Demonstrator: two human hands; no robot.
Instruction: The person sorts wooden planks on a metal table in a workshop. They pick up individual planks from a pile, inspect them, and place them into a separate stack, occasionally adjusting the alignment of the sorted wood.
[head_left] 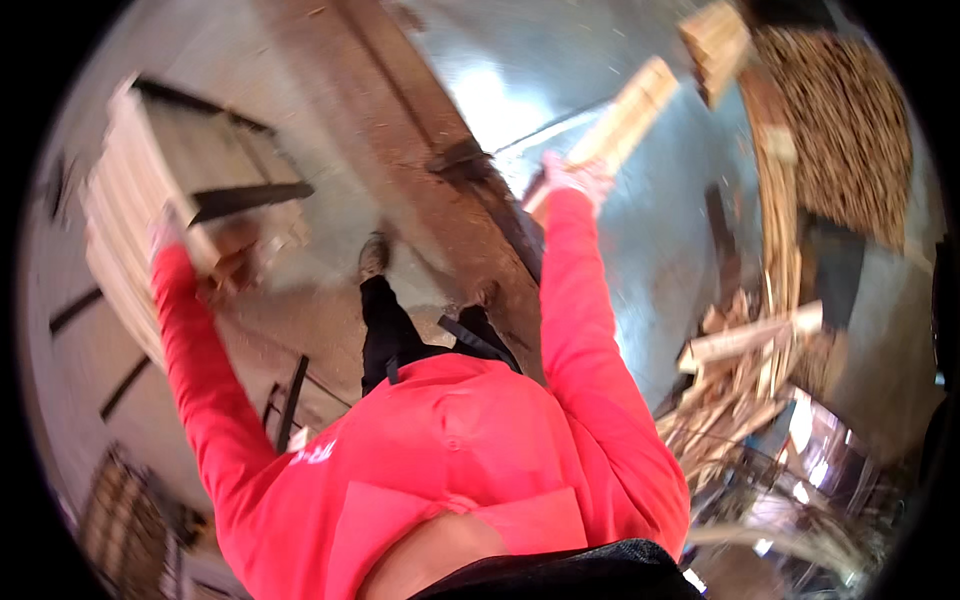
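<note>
My right hand (pixel 580 180) is closed around a pale wooden plank (pixel 628 115), which slants up and to the right over the grey floor. On the left, my left hand (pixel 165 232) is at the near edge of a stack of pale boards (pixel 130 190). Motion smears its fingers, so I cannot make out whether they grip a board. Dark strips (pixel 250 200) lie across the stack's side. Below that hand, something reddish-brown (pixel 235 255) is blurred too.
A rust-brown beam (pixel 410 110) crosses the floor near my feet. At right are a loose heap of wood offcuts (pixel 735 400), long strips (pixel 778 230) and a large bundle of thin sticks (pixel 840 130). Another wood stack (pixel 717 45) stands at the top right.
</note>
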